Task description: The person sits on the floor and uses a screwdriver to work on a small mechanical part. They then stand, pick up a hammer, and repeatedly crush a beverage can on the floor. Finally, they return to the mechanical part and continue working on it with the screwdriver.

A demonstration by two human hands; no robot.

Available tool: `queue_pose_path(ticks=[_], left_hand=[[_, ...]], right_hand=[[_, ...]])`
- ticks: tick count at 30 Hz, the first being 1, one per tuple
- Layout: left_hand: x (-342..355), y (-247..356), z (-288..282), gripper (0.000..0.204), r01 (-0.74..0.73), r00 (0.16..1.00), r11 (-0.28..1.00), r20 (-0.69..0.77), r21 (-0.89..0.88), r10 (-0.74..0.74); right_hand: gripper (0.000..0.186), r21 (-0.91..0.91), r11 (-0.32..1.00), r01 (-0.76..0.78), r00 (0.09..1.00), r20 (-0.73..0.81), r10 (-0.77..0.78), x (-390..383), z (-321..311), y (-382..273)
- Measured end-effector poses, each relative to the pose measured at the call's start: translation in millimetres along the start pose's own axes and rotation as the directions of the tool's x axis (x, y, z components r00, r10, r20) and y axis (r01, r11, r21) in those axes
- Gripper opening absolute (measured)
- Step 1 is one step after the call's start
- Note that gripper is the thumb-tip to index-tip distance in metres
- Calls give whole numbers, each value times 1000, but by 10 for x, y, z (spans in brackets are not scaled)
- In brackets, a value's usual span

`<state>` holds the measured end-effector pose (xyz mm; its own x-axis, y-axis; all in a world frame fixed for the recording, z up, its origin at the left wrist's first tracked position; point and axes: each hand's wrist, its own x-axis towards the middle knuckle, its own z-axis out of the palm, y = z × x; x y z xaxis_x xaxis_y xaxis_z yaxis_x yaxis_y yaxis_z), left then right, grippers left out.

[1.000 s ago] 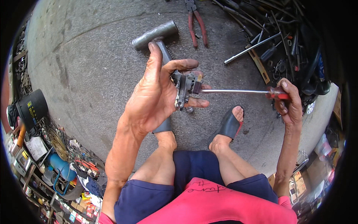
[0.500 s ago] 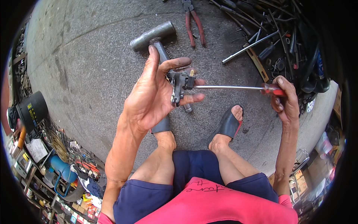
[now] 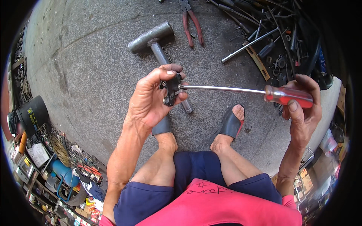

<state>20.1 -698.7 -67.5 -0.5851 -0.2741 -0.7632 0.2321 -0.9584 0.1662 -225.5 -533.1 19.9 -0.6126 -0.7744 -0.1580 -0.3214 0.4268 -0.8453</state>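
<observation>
In my left hand (image 3: 147, 100) is a small black mechanical part (image 3: 172, 90), pinched between thumb and fingers; its exact kind is unclear. My right hand (image 3: 307, 113) grips a screwdriver (image 3: 288, 97) by its clear and red handle. The long steel shaft lies nearly level, pointing left, and its tip meets the right side of the black part. Beneath my left hand, on the ground, rests a heavy steel hammer (image 3: 151, 37) with a metal handle, partly covered by my fingers.
Red-handled pliers (image 3: 193, 28) lie beyond the hammer. At the far right is a heap of tools, with a long metal rod (image 3: 249, 46) and a yellowish level-like bar (image 3: 257, 63). A black cylinder (image 3: 33, 113) and a blue tank (image 3: 62, 171) stand among clutter at left.
My left thumb has come down onto the black part, which is turned in my fingers. My right hand has shifted right and now shows more of the screwdriver handle.
</observation>
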Motion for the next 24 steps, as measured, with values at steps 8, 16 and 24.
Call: queue_pose_path(ticks=[8,16,24], left_hand=[[-9,-10,-28,27,-42,987,999,157,-26,46],[-16,66,-9,22,-219,975,968,72,127,211],[-69,151,51,23,-430,898,815,88,388,431]], right_hand=[[48,-197,975,99,995,-13,-104,-193,-124,-95],[46,-303,737,604,792,330,-513,33,-68,-71],[34,-139,926,351,842,479,-248,-203,189,94]])
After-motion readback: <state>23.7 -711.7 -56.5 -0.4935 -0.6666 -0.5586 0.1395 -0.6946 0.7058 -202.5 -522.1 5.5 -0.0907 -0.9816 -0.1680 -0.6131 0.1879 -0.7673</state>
